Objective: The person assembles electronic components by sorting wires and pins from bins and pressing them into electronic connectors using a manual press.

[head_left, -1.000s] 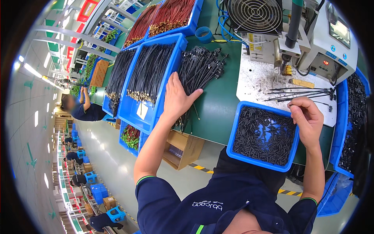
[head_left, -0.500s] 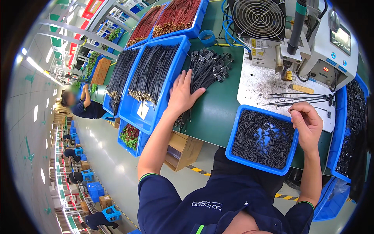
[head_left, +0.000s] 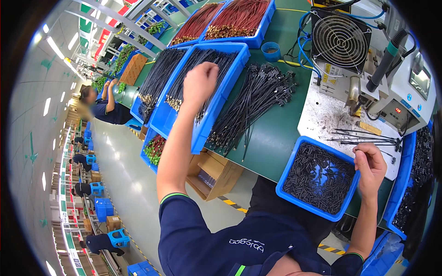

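Note:
My left hand (head_left: 201, 87) is over a blue bin (head_left: 209, 131) of black cables (head_left: 221, 62), its fingers curled closed; whatever they hold, if anything, is hidden. Beside that bin, a loose pile of black cables with connectors (head_left: 258, 99) lies on the green table. My right hand (head_left: 370, 168) pinches a small dark piece between thumb and forefinger, similar to the short black tubes (head_left: 304, 184) in the blue tray (head_left: 281, 187). That hand is at the tray's right edge. Several single black cables (head_left: 363, 138) lie on the white plate just beyond it.
A machine with a round fan grille (head_left: 340, 41) and a control box (head_left: 405, 103) stands at the far right. Bins of red cables (head_left: 239, 20) stand at the back. A small blue cup (head_left: 270, 51) sits near the fan. Another blue bin (head_left: 398, 193) holds black parts at the right.
My left hand has lifted from beside the cable pile and moved left over the bin, its fingers going from spread to curled. The pile lies more spread out. My right hand keeps its pinch.

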The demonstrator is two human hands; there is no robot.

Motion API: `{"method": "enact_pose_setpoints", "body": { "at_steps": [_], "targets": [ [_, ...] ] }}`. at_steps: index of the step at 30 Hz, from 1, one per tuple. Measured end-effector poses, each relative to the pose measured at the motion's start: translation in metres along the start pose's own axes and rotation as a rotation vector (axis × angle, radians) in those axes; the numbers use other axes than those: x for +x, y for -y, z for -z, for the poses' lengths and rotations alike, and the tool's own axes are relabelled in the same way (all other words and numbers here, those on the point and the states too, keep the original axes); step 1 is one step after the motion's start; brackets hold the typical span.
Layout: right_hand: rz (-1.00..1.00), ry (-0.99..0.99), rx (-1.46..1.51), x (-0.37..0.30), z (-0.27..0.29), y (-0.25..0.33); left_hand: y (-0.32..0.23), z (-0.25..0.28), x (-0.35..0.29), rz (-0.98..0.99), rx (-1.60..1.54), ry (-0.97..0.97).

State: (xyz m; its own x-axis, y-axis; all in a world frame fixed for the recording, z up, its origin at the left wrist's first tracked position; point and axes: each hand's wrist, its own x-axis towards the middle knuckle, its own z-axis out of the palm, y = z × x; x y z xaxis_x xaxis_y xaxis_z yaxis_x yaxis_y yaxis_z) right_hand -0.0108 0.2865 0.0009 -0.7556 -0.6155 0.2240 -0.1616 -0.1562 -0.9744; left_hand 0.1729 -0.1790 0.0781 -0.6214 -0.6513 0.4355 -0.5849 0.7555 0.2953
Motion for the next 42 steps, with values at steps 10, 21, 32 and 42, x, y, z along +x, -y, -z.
{"method": "enact_pose_setpoints", "body": {
  "at_steps": [10,21,32,42],
  "targets": [
    [-0.028,-0.034,-0.017,0.005,0.000,-0.005,0.082,-0.077,0.063,0.255,0.096,0.208],
    [0.010,0.001,0.012,0.005,-0.001,0.000,0.047,-0.009,0.061,0.366,-0.610,0.130],
    [-0.037,0.122,0.116,-0.001,-0.004,0.004,-0.168,0.036,-0.102,0.220,-1.158,1.037],
    [-0.309,0.216,0.292,0.001,0.000,0.012,-0.230,-0.039,-0.154,0.141,-1.118,1.183]
  ]
}}
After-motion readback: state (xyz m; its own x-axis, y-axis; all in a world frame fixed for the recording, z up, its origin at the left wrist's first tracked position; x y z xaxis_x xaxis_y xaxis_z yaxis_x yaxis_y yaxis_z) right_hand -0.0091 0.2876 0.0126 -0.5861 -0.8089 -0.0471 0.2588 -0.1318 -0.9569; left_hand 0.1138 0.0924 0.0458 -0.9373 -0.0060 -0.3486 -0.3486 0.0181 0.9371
